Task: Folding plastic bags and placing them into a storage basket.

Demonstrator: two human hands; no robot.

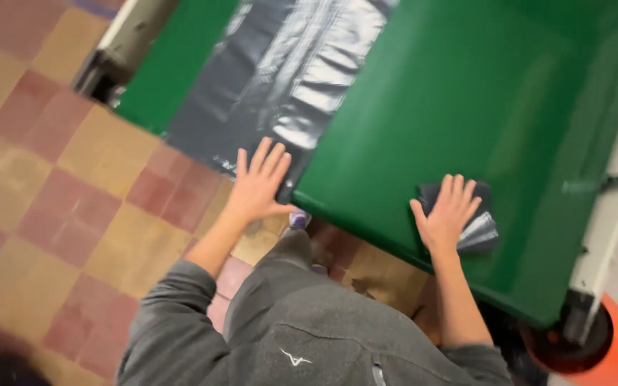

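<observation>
Your left hand [257, 184] lies flat, fingers spread and grasping nothing, pressing the grey plastic sheet [280, 78] against the green tabletop [466, 93] so it stays smooth at the edge. Your right hand [446, 213] rests open on a small folded dark bag [482, 230] near the tabletop's front edge, pinning it down. The sheet looks glossy and creased, running away from you.

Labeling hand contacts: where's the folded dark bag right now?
Head view, right side: the folded dark bag lies on the green table near its front edge, under the right hand.
</observation>
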